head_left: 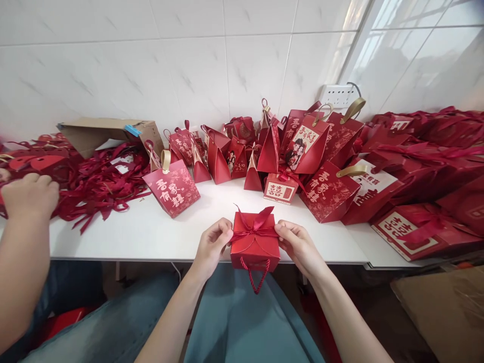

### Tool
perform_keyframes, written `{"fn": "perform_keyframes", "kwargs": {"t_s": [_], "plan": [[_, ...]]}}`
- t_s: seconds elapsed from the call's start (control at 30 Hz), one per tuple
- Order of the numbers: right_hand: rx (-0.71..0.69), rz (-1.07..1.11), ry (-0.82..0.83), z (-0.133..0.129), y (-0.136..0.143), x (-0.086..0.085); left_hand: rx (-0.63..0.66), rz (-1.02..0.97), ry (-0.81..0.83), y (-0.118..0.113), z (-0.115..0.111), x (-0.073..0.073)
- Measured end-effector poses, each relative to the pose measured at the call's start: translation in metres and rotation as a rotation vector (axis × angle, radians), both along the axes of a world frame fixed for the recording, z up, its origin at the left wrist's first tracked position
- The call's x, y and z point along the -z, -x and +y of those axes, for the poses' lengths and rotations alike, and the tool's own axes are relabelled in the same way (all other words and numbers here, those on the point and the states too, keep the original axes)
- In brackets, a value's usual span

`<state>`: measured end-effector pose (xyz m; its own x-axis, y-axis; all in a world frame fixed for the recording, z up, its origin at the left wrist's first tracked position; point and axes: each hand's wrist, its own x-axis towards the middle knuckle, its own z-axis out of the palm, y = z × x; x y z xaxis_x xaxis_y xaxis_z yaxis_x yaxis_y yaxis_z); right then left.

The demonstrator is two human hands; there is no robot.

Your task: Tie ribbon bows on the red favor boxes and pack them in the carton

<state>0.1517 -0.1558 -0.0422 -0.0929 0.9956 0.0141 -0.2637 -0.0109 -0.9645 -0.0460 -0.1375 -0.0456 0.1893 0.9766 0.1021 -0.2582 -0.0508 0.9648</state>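
A small red gift box sits at the front edge of the white table, with a red rope handle hanging down from its near side. Dark red ribbon crosses its top and is tied in a knot, two pointed ends sticking up. My left hand pinches the ribbon at the box's left side. On the right side, my right hand pinches the ribbon between thumb and fingers.
Finished-looking red gift boxes stand along the wall behind. Loose ribbons spill from a cardboard box. More red boxes are piled at right. Another person's hand is at far left. A carton sits lower right.
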Motion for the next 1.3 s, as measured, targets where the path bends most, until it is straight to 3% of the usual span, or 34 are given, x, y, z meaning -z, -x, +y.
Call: {"fn": "perform_keyframes", "kwargs": {"t_s": [0.17, 0.37, 0.6, 0.87, 1.07, 1.2, 1.23, 1.3], "plan": [[0.024, -0.043, -0.007, -0.002, 0.000, 0.001, -0.017, 0.071, 0.029, 0.005, -0.001, -0.005], [0.045, -0.070, -0.010, -0.006, 0.000, 0.002, 0.032, 0.302, 0.004, 0.005, -0.003, -0.012], [0.056, 0.111, 0.082, -0.007, 0.004, 0.010, 0.118, 0.069, 0.070, -0.001, 0.002, 0.003], [0.115, 0.220, 0.104, -0.005, 0.006, 0.019, 0.113, 0.012, 0.012, -0.007, 0.002, 0.009], [0.037, 0.040, -0.054, -0.015, -0.007, 0.033, -0.036, 0.147, -0.007, 0.001, 0.006, 0.012], [0.034, -0.266, -0.217, -0.022, -0.016, 0.030, -0.124, 0.045, -0.060, 0.003, 0.013, 0.019], [0.076, -0.353, -0.248, -0.020, -0.019, 0.028, -0.135, 0.033, -0.053, 0.003, 0.014, 0.020], [0.312, -0.479, -0.292, -0.013, -0.027, 0.026, -0.203, 0.038, -0.032, 0.006, 0.014, 0.021]]}}
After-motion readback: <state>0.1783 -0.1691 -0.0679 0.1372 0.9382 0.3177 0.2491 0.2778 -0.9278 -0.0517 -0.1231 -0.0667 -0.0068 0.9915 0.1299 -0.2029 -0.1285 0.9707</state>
